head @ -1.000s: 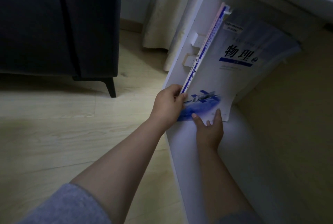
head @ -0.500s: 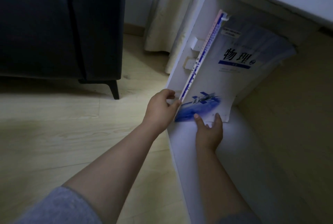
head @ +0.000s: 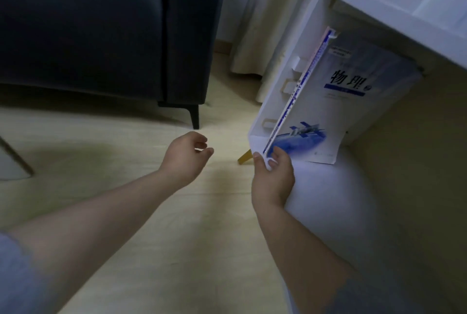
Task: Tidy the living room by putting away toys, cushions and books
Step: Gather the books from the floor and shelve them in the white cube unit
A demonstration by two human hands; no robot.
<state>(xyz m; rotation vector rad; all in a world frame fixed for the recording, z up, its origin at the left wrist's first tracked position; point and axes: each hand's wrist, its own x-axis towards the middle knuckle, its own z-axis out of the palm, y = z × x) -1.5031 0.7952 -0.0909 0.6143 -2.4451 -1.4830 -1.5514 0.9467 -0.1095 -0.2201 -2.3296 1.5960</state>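
Pale wood floor [head: 113,167] lies under your left hand [head: 187,157], loosely curled and holding nothing. Your right hand [head: 274,178] pinches the bottom corner of the book [head: 328,106], standing tilted inside the white shelf [head: 283,86].

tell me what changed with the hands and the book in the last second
The left hand let go of the spine of the white-and-blue paperback textbook and drew back leftward, holding nothing. The right hand slid from the cover's bottom edge to its lower left corner and pinches it. The textbook still leans inside the white cabinet.
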